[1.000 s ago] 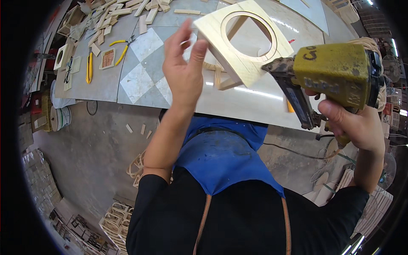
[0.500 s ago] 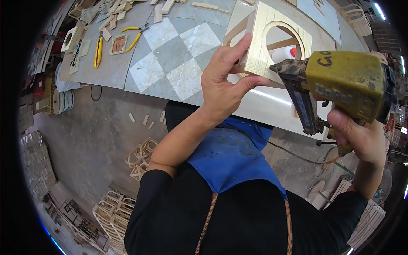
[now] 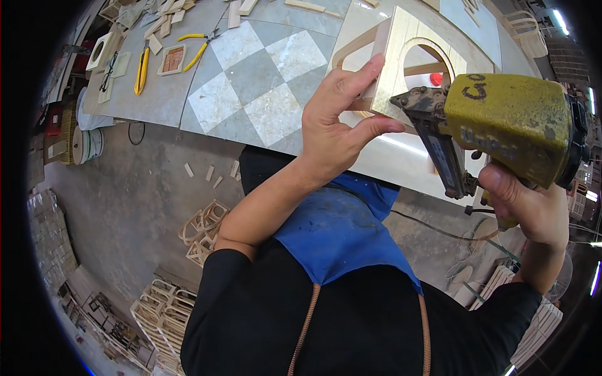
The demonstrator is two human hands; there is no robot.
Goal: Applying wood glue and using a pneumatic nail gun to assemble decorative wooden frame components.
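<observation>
My left hand (image 3: 335, 122) grips the near left edge of a wooden box frame (image 3: 396, 53) that has a round hole in its front panel. The frame is tilted over the table. In my right hand (image 3: 530, 203) is a worn yellow-green nail gun (image 3: 508, 125), my fingers wrapped round its handle. Its dark nose is at the frame's lower panel edge, close to my left thumb; whether it touches the wood I cannot tell. Through the round hole shows a white bottle with a red cap (image 3: 436, 79), partly hidden.
On the table (image 3: 163, 106) lie yellow-handled pliers (image 3: 199, 50), a yellow cutter (image 3: 142, 72), a small square tray (image 3: 172, 59), glasses (image 3: 110, 72) and wood strips (image 3: 235, 14). An air hose (image 3: 439, 230) runs below the gun. Wooden frames (image 3: 164, 319) are stacked on the floor.
The nail gun's nose has shifted slightly left along the frame's lower edge. The frame and my left hand have moved a little to the right, still gripped.
</observation>
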